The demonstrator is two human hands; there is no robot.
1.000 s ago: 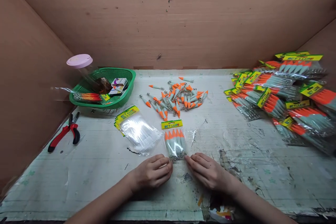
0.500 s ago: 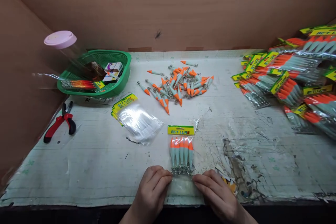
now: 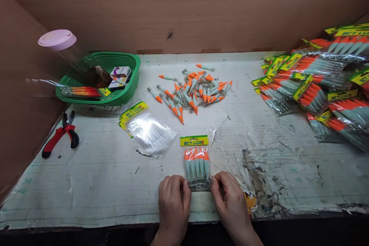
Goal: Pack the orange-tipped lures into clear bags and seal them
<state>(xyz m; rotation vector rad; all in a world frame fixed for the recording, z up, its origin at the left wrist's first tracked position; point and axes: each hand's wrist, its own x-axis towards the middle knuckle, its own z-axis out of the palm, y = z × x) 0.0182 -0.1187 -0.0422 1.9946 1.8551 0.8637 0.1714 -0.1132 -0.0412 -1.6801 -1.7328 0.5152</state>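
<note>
A clear plastic bag of lures (image 3: 196, 163) lies flat near the table's front edge, its yellow and green header pointing away from me. Inside it, several pale lures with orange tips lie side by side, hooks toward me. My left hand (image 3: 174, 201) pinches the bag's lower left corner with bent fingers. At the lower right corner, my right hand (image 3: 229, 196) has thumb and fingers closed on the bag's edge. The bag's bottom end is folded up by the hooks. Beyond it lies a heap of loose lures (image 3: 190, 94), with flat unfilled header bags (image 3: 150, 130) to its left.
Filled lure packs (image 3: 314, 92) are piled at the right. A green basket (image 3: 134, 80) at the left holds a small box and packed lures; a pink-lidded clear container (image 3: 57, 40) leans there. Red-and-black pliers (image 3: 59, 138) lie in front. Torn table covering (image 3: 256, 177) shows at front right.
The loose bottom flap of the bag, spread flat before, is now folded up against the hooks. Both hands have turned, knuckles up, at the bag's lower corners. The view has shifted slightly.
</note>
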